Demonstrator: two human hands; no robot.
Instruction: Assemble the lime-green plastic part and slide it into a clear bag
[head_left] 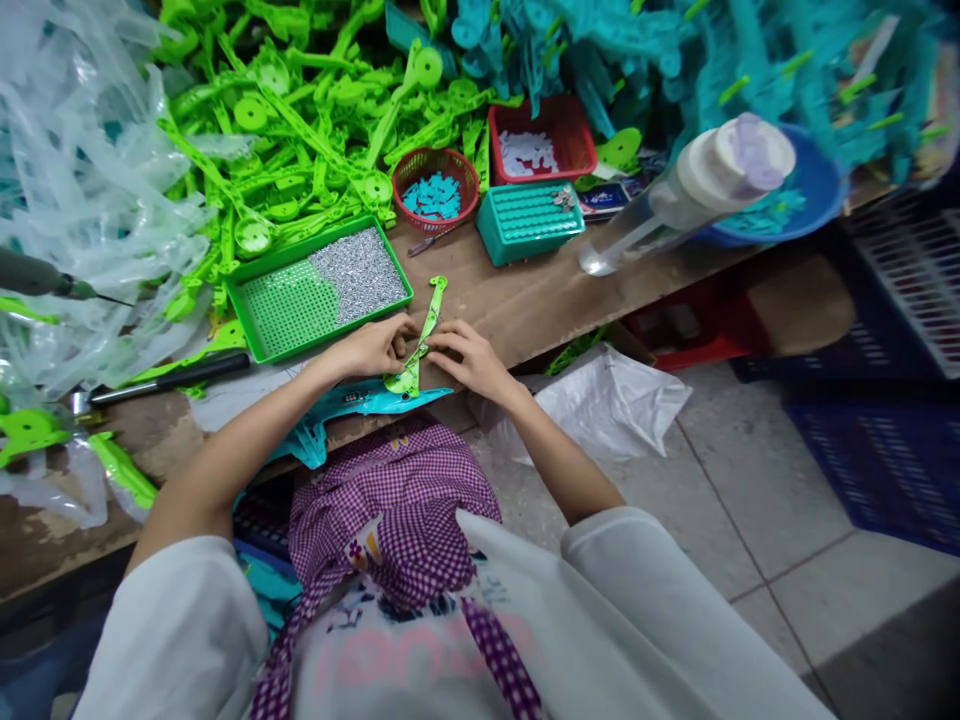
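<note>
A long, flat, bright green plastic part [430,318], with round ends, is held at the front edge of the workbench. My left hand [377,347] is closed, its curled fingers at the part's left side. From the right, my right hand [474,360] pinches at the middle of the same part; its fingertips meet there, and anything small between them is too small to make out. Under the part's lower end lies a turquoise plastic part [367,398], which reaches over the bench edge.
A green tray [289,305] of small metal pieces stands behind my left hand. Beyond are a red basket [466,200], a red bin [581,160], a teal box [529,222] and a bottle [679,190]. Green parts [322,130] pile up behind. An electric screwdriver [45,275] hangs left.
</note>
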